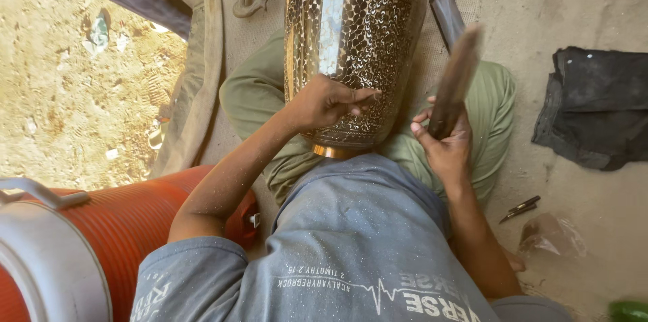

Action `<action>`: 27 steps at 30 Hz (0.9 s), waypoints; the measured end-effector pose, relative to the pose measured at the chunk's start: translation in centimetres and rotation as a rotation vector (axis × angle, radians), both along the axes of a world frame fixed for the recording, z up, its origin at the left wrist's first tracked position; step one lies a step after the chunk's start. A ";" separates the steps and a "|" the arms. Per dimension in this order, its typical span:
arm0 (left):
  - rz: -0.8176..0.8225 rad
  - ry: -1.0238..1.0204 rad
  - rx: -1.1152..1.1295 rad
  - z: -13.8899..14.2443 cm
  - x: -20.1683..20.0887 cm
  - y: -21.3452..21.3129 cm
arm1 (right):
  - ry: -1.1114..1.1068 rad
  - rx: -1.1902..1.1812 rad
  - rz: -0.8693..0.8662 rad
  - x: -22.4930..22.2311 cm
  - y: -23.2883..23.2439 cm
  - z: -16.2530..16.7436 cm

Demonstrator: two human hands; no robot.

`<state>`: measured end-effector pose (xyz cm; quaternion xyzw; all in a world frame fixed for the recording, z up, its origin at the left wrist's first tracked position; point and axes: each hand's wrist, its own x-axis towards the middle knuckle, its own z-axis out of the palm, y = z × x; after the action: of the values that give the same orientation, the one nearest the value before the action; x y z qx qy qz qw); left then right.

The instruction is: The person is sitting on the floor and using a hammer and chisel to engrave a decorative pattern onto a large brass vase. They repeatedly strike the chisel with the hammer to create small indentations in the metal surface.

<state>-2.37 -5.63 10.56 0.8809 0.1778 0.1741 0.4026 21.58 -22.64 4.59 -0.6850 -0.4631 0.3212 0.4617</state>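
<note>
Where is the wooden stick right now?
In the head view the wooden stick is raised in the right hand, just right of the engraved metal vase resting on the person's lap.

We see 1 large brass vase (351,45) covered in fine engraved leaf and scroll patterning, shiny, with a bright reflective streak down its side. It lies tilted across the green-trousered lap. Right of the vase, 1 dark wooden stick (453,86) stands raised and blurred.
</note>
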 end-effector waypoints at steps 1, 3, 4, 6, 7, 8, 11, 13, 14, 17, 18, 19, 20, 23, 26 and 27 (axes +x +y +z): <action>0.001 -0.008 -0.025 -0.2 -0.1 -0.1 | 0.028 -0.008 0.010 -0.1 -0.1 -0.2; 0.004 -0.027 -0.072 -0.6 -0.1 -0.3 | -0.088 0.010 0.011 -0.4 -0.6 -0.3; 0.009 -0.022 -0.050 -0.7 -0.1 -0.3 | -0.146 0.016 0.008 -0.6 -0.9 -0.3; 0.022 -0.007 -0.020 -0.8 0.0 -0.5 | -0.200 0.026 0.013 -0.9 -1.4 0.0; 0.018 0.005 -0.024 -0.8 0.1 -0.5 | -0.231 0.036 0.016 -1.0 -1.6 0.2; 0.014 0.018 -0.029 -0.8 0.1 -0.6 | -0.168 0.017 -0.012 -1.1 -1.9 0.3; 0.014 0.045 -0.035 -0.6 0.3 -0.7 | -0.173 -0.011 -0.053 -1.3 -2.4 0.6; 0.019 0.056 -0.050 -0.5 0.3 -1.0 | -0.438 0.006 -0.013 -1.3 -2.8 0.6; 0.021 0.055 -0.057 -0.5 0.4 -1.0 | -0.300 -0.015 -0.046 -1.3 -2.9 0.6; 0.002 0.043 -0.062 -0.6 0.5 -1.2 | -0.139 -0.019 -0.087 -1.4 -3.3 0.6; -0.008 0.033 -0.061 -0.7 0.5 -1.2 | -0.263 0.023 -0.066 -1.4 -3.5 0.6; -0.013 0.032 -0.064 -0.8 0.6 -1.1 | -0.388 0.064 -0.043 -1.5 -3.6 0.6; -0.016 0.030 -0.066 -0.9 0.7 -1.1 | -0.273 0.050 -0.076 -1.6 -3.8 0.6; -0.022 0.050 -0.055 -1.2 0.5 -0.8 | -0.127 0.038 -0.118 -1.8 -4.2 0.4; -0.004 0.104 -0.058 -1.7 0.6 -0.6 | -0.237 0.048 -0.094 -1.8 -4.4 0.2; 0.008 0.128 -0.061 -1.7 0.6 -0.6 | -0.157 0.028 -0.110 -1.8 -4.4 0.2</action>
<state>-1.78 -6.25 8.83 0.8768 0.2119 0.1134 0.4165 19.82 -27.04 4.83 -0.7261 -0.4637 0.2344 0.4504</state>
